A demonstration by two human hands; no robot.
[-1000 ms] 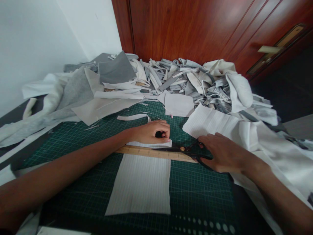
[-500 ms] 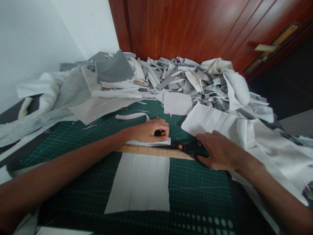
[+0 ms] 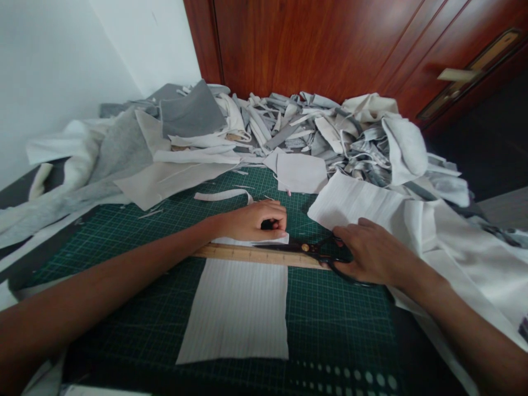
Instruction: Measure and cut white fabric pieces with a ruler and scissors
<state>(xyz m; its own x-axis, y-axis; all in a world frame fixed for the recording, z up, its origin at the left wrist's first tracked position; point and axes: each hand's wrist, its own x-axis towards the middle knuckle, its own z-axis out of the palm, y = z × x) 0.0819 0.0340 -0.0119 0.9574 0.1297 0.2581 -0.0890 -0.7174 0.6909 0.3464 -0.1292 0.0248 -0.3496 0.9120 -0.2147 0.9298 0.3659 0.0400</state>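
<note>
My right hand [image 3: 371, 253] grips the handles of black scissors [image 3: 305, 248], whose blades point left along a wooden ruler [image 3: 243, 254]. The ruler lies across a white ribbed fabric piece [image 3: 239, 313]. Beyond the ruler shows the fabric's far edge strip [image 3: 282, 239], pinched at its right end by the curled fingers of my left hand [image 3: 258, 219]. The blades lie beside this strip; their tips are hard to make out. My left forearm covers the ruler's left end. A narrow cut strip of fabric [image 3: 218, 195] curls on the mat just past my left hand.
A green gridded cutting mat [image 3: 338, 313] lies under the work. Heaped grey and white fabric scraps [image 3: 284, 124] line the back, before a wooden door [image 3: 297, 44]. Larger white cloth [image 3: 462, 242] spreads along the right, and a beige piece [image 3: 165, 179] lies at the left.
The view has shifted very slightly. Both hands, the scissors, the ruler and the fabric keep practically the same places.
</note>
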